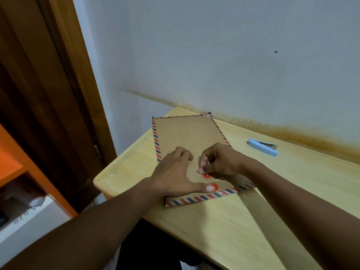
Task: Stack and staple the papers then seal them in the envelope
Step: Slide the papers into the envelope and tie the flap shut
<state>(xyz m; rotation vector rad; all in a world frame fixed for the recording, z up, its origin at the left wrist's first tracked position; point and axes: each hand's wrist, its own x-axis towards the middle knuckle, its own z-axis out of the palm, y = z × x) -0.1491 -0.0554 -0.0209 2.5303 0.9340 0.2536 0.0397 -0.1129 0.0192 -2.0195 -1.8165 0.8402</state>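
A brown envelope point(187, 133) with a red and blue striped border lies flat on the wooden table point(224, 221). Its flap is folded down at the near end, with two red button discs point(214, 185). My left hand point(175, 174) rests on the envelope, its thumb pressing beside the nearer red disc. My right hand point(218, 160) pinches a thin white string point(206, 179) that runs between the two discs. No papers are visible; whether they are inside the envelope cannot be seen.
A light blue stapler point(263, 147) lies on the table at the right, near the wall. A brown wooden door frame point(58, 94) and an orange shelf point(23, 172) stand to the left. The table's left corner is beside my left forearm.
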